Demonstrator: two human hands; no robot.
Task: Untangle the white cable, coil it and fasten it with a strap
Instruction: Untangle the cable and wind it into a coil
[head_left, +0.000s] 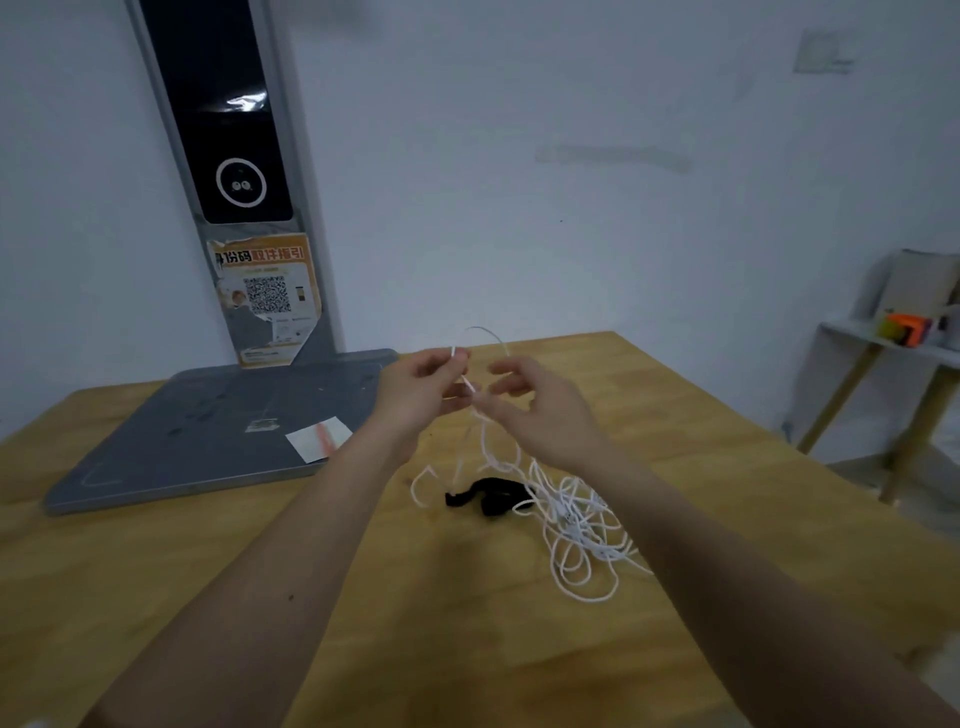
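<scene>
Both hands, left hand and right hand, pinch the cable, mostly tangled on the surface; strap lies unused.

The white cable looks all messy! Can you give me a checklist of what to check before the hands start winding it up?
1. Both hands on the white cable: ok. The left hand and right hand pinch a raised length of it above the table.
2. Cable untangled: not ok. Most of it lies in a jumble of overlapping loops on the table.
3. Cable end found: cannot tell. A short stiff bit sticks up from the left hand, but it is blurry.
4. Black strap ready: ok. It lies on the table beside the jumble.
5. Strap free of the cable: cannot tell. Loops lie at or over its right end.
6. Room to work: ok. The grey base sits off to the left.
</scene>
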